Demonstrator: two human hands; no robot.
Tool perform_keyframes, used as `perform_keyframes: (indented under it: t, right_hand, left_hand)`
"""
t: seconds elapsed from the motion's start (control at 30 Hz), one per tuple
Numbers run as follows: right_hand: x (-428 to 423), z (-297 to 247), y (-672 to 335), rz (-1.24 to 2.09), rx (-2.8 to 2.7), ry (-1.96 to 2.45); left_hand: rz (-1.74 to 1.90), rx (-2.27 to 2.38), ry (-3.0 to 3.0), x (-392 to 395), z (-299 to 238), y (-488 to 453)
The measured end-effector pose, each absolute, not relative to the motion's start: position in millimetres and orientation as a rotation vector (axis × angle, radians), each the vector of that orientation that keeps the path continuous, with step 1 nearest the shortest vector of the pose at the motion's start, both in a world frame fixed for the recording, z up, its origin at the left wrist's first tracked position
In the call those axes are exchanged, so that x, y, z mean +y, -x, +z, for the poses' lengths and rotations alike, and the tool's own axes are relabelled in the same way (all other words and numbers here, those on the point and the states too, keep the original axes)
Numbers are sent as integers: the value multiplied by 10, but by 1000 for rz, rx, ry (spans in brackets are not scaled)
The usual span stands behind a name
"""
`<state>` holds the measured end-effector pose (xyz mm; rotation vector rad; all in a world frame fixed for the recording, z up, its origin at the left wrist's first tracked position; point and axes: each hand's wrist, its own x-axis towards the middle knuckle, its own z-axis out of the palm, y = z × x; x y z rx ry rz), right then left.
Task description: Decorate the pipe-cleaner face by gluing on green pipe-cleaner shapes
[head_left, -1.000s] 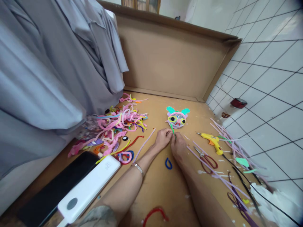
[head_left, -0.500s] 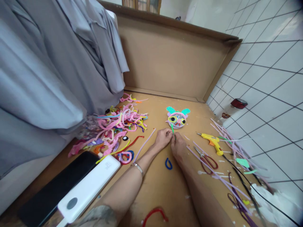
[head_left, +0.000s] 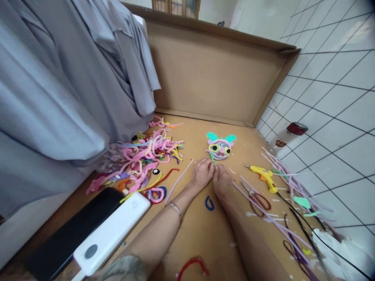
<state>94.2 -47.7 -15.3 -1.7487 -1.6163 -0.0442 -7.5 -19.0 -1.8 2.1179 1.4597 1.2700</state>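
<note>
My left hand and my right hand rest on the cardboard floor, fingertips pinched together on a short green pipe cleaner. Its free end points up toward a small round face craft with teal ears, yellow glasses and a pink nose, which lies just beyond my fingers. A small blue loop lies between my wrists. My left wrist carries a thin bracelet.
A heap of coloured pipe cleaners lies left. A yellow glue gun, red scissors and long lilac stems lie right. A white power bank and black phone sit near left. Grey cloth hangs left; a cardboard wall stands behind.
My hands have drawn closer together and slid slightly toward the face craft; less of the green pipe cleaner shows between my fingers.
</note>
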Motion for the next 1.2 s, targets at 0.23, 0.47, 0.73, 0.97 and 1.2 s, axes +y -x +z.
perform_keyframes:
  t: [0.23, 0.47, 0.73, 0.97, 1.2]
  right_hand:
    - [-500, -144, -951, -104, -1569, 1739]
    - [-494, -132, -920, -86, -1614, 1650]
    - [-493, -124, -918, -107, -1632, 1625]
    - [-521, -95, -908, -173, -1631, 1633]
    - [-484, -97, -997, -310, -1665, 1617]
  left_hand:
    - [1277, 1553, -2287, -229, 47, 106]
    - [1259, 1467, -2199, -221, 38, 88]
    - [1330, 1382, -2079, -200, 21, 86]
    - [1476, 1472, -1720, -158, 36, 127]
    - [1405, 1082, -1452, -190, 29, 70]
